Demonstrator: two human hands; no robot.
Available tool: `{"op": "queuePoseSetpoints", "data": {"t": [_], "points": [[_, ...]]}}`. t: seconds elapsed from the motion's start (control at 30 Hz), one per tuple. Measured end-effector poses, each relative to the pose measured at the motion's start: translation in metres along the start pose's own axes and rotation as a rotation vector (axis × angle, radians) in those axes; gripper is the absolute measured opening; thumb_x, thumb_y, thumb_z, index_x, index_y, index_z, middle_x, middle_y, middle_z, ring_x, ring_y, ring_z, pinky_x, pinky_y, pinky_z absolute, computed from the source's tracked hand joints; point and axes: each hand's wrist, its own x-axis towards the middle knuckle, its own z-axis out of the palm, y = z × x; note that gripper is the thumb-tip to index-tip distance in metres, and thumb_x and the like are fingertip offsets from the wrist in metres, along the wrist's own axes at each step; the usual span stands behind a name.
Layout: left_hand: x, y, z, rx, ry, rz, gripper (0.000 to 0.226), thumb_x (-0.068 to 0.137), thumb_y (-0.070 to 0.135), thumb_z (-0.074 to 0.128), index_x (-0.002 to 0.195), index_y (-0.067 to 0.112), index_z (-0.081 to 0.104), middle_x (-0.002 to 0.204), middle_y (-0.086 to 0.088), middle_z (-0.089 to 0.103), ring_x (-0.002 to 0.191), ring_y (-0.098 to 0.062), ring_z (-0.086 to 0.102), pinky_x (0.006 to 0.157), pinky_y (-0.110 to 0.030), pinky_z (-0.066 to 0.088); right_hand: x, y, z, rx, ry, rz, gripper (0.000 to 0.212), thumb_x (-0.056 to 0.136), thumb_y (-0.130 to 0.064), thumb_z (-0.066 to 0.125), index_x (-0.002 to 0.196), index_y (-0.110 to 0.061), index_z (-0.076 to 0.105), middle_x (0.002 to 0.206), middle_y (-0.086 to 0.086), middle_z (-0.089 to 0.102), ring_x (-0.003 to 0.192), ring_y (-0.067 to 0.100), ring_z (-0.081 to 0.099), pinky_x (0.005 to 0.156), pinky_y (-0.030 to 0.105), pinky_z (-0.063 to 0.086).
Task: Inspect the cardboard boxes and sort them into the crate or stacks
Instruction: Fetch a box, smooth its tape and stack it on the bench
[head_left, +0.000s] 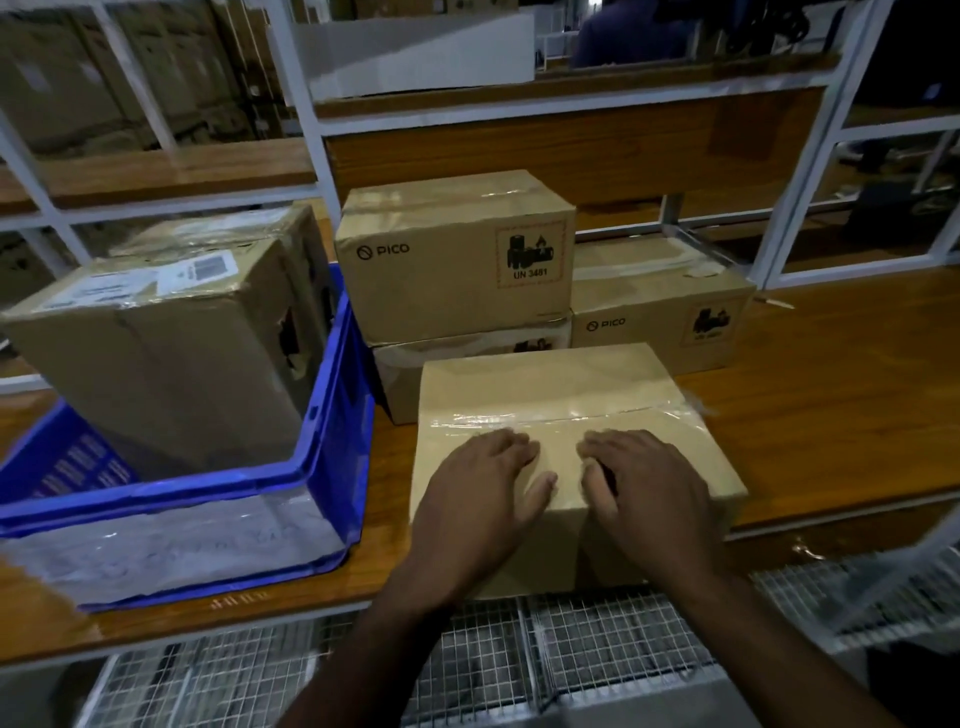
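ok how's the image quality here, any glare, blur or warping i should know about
Head view: dim overall, with glare off the clear tape on the front box under both hands, left hand and right hand; glare also on the film over the blue crate; wide-angle warping bends the white shelf frame; background and frame edges are soft, the wire mesh smeared.

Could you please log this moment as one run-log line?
left hand: flat on front box | right hand: flat on same | crate: holds torn box
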Motion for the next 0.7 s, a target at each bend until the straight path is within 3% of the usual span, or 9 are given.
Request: {"op": "queuePoseSetpoints", "data": {"t": [0.17,0.3,0.37,0.43,0.5,0.6,0.63,0.7], "points": [[0.016,0.002,-0.003,0.069,-0.018,0.022,0.051,0.096,0.059,0.047,0.132,0.027,0.061,0.121,0.010,0.060,0.110,-0.009,0.054,0.094,-0.028,0.044,0.018,-0.008,-0.009,-0.069,-0.063,-0.009,0.017,0.092,-0.037,0.057,0.092,-0.028,0.072,0.092,-0.009,0.067,0.088,0.011,0.057,0.072,0.030,0.047],[0.034,0.003,-0.003,0.098,-0.041,0.017,0.061,0.096,0.051,0.051,0.150,0.023,0.042,0.129,0.005,0.057,0.117,-0.013,0.052,0.096,-0.029,0.044,0.039,-0.010,-0.012,-0.160,-0.091,-0.012,0.023,0.095,-0.042,0.053,0.083,-0.029,0.067,0.082,-0.009,0.056,0.077,0.009,0.049,0.061,0.027,0.037],[0.048,0.000,-0.004,0.065,-0.034,0.009,0.055,0.096,0.039,0.055,0.148,0.026,0.044,0.128,0.007,0.059,0.115,-0.011,0.052,0.092,-0.027,0.046,0.055,-0.010,-0.007,-0.128,-0.082,-0.020,0.018,0.094,-0.039,0.057,0.085,-0.027,0.067,0.081,-0.007,0.056,0.075,0.009,0.048,0.062,0.027,0.039],[0.059,-0.003,-0.002,0.040,-0.024,0.013,0.054,0.096,0.032,0.057,0.148,0.025,0.044,0.132,0.005,0.056,0.116,-0.012,0.053,0.089,-0.027,0.046,0.066,-0.010,0.001,-0.118,-0.081,-0.059,0.012,0.093,-0.035,0.060,0.095,-0.025,0.065,0.092,-0.005,0.059,0.085,0.012,0.051,0.072,0.030,0.044],[0.064,-0.006,0.003,0.042,-0.036,0.002,0.056,0.098,0.033,0.054,0.151,0.023,0.040,0.142,0.001,0.048,0.123,-0.015,0.049,0.096,-0.031,0.045,0.071,-0.008,0.009,-0.115,-0.131,-0.109,0.025,0.093,-0.034,0.057,0.115,-0.022,0.061,0.113,-0.001,0.059,0.105,0.017,0.052,0.090,0.034,0.045],[0.065,-0.013,0.011,0.134,-0.111,-0.010,0.054,0.102,0.041,0.041,0.153,0.023,0.040,0.157,0.002,0.041,0.139,-0.017,0.037,0.112,-0.038,0.033,0.074,-0.005,0.015,-0.071,-0.300,-0.151,0.046,0.102,-0.037,0.041,0.144,-0.019,0.046,0.152,0.000,0.044,0.142,0.016,0.035,0.120,0.036,0.022],[0.066,-0.016,0.012,0.147,-0.135,-0.011,0.053,0.103,0.042,0.038,0.153,0.023,0.041,0.159,0.003,0.040,0.143,-0.016,0.034,0.116,-0.039,0.028,0.076,-0.003,0.015,-0.072,-0.336,-0.151,0.050,0.104,-0.038,0.037,0.150,-0.018,0.040,0.158,-0.001,0.036,0.147,0.014,0.028,0.122,0.035,0.015],[0.068,-0.017,0.012,0.117,-0.156,-0.016,0.052,0.104,0.042,0.036,0.152,0.023,0.043,0.160,0.004,0.040,0.147,-0.014,0.032,0.122,-0.040,0.023,0.083,-0.003,0.015,-0.088,-0.346,-0.148,0.051,0.104,-0.039,0.037,0.150,-0.018,0.041,0.159,0.000,0.036,0.146,0.012,0.029,0.121,0.033,0.015]]}}
